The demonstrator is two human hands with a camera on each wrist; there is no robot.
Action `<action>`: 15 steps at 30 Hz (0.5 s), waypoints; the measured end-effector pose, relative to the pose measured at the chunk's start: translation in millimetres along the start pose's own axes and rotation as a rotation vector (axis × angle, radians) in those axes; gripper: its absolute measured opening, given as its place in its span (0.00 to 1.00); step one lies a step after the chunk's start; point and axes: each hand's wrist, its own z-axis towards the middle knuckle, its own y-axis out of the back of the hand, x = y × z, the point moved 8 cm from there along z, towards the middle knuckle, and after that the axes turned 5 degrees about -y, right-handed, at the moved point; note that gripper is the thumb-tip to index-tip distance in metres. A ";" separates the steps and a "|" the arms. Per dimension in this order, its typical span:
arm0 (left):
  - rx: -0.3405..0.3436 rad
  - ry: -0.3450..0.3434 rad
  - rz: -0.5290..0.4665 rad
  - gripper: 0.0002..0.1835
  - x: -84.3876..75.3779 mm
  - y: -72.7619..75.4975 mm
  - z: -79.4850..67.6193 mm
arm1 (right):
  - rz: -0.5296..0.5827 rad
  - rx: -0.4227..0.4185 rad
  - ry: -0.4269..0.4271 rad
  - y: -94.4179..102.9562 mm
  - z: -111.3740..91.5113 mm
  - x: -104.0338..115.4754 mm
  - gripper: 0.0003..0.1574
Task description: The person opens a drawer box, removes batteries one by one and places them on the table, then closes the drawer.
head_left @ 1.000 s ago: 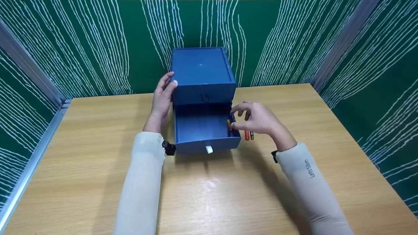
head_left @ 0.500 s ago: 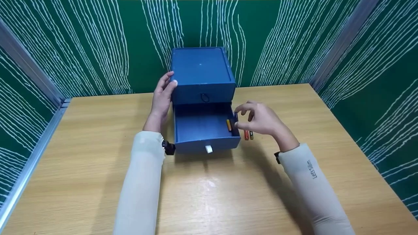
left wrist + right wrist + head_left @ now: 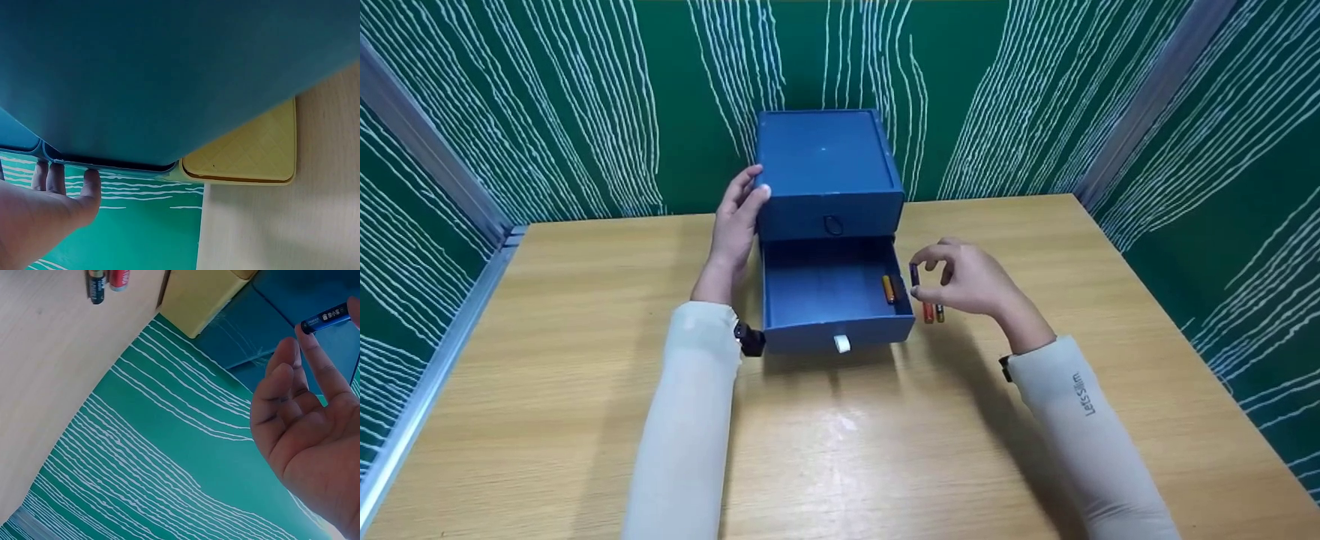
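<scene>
Left hand (image 3: 735,225): braced at the blue cabinet (image 3: 825,150), thumb on its left front corner, fingers nearly straight along its left side, nothing enclosed. Assessed as a steadying contact; light, even pressure should suffice, since a push could shift the cabinet.

Drawer (image 3: 817,285): pulled out, white tab (image 3: 842,344) on its front. An orange battery (image 3: 889,289) lies inside by the right wall, near the front right corner.

Dark blue battery (image 3: 914,275): held just right of that wall, above the surface (image 3: 840,465), pinched by its ends between thumb and forefinger of the right hand (image 3: 971,277); these fingers stand apart by the battery's length, the others loosely curled. Step in hand judged to be carrying it past the wall. Recommended: keep the pinch firm, avoid grazing the rim, and release only once it lies level.

Red battery (image 3: 928,312) and black battery (image 3: 939,313): side by side on the surface, beside the drawer's front right corner. Tight point; either could be knocked and roll.

Edges: surface's left and right edges well apart from the work; cabinet near the back edge; front edge out of view. Room is widest from the loose pair toward the right edge.
</scene>
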 end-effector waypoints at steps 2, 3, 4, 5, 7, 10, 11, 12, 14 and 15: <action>0.000 -0.003 -0.006 0.22 3.0 1.1 2.9 | 0.003 0.003 -0.012 -2.1 -0.2 -2.5 0.24; 0.000 -0.005 -0.011 0.22 4.8 1.7 4.5 | 0.005 0.006 -0.018 -3.2 -0.3 -3.8 0.24; -0.001 -0.007 -0.014 0.22 6.6 2.3 6.1 | 0.006 0.008 -0.023 -4.2 -0.2 -5.1 0.24; -0.001 -0.012 -0.018 0.22 8.5 2.8 7.7 | 0.007 0.010 -0.023 -5.1 -0.2 -6.1 0.24; -0.001 -0.025 -0.016 0.22 12.4 4.3 11.2 | 0.004 0.010 -0.022 -6.5 -0.2 -7.8 0.24; -0.007 -0.039 -0.011 0.21 14.5 5.2 12.6 | -0.003 0.009 -0.012 -8.6 0.7 -9.8 0.24; -0.009 -0.044 -0.011 0.21 14.9 5.5 12.9 | -0.005 0.009 -0.009 -9.3 1.1 -10.6 0.24; -0.012 -0.045 -0.009 0.21 15.2 5.7 12.8 | -0.008 0.007 -0.009 -10.2 1.7 -11.6 0.24; -0.013 -0.043 -0.011 0.21 15.9 5.8 12.6 | -0.009 0.007 -0.010 -11.8 2.8 -13.6 0.24; -0.013 -0.042 -0.015 0.21 16.2 5.9 12.6 | -0.010 0.006 -0.011 -12.7 3.3 -14.7 0.24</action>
